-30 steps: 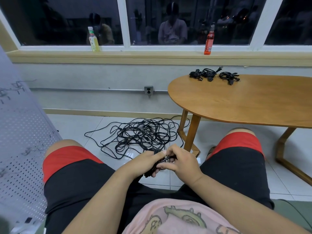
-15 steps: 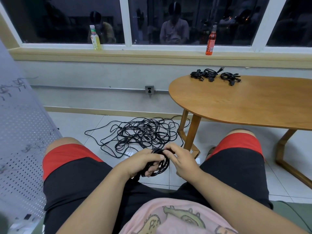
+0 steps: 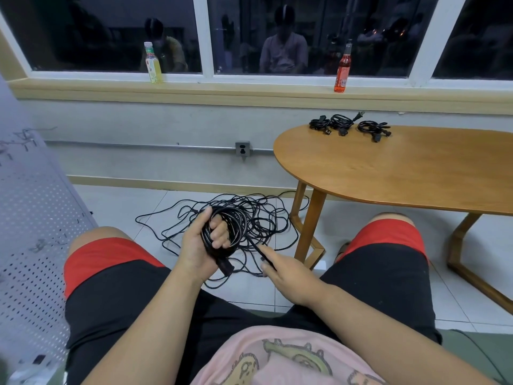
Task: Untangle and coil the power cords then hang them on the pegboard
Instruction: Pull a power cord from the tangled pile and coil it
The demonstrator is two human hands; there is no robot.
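Seen from the head camera, the person sits with both hands low between the knees, over the floor where the work lies. The left hand (image 3: 197,245) grips a coil (image 3: 244,226) of black power cord, its fingers curled through the loops, which seems meant to keep the turns stacked and stop them springing apart. One moulded plug (image 3: 226,267) hangs out below that palm, probably kept as the anchored starting end. The right hand (image 3: 288,273) is closed on the loose tail (image 3: 258,250) of the same cord, pinching it between thumb and forefinger just beside the coil, well placed to feed another turn or wrap it around the bundle; which of the two I cannot tell. Directly behind the hands the tangled cords (image 3: 249,207) sprawl across the tiled floor next to the table leg, so more untangling is left. Three coiled cords (image 3: 349,125) sit in a row at the far edge of the wooden table (image 3: 402,173), likely parked there until hanging. The perforated pegboard (image 3: 30,218) leans at the person's left, within reach, with hooks near its top. On the windowsill stand a yellow drink bottle (image 3: 153,65) and a red drink bottle (image 3: 343,69), well apart from the work.
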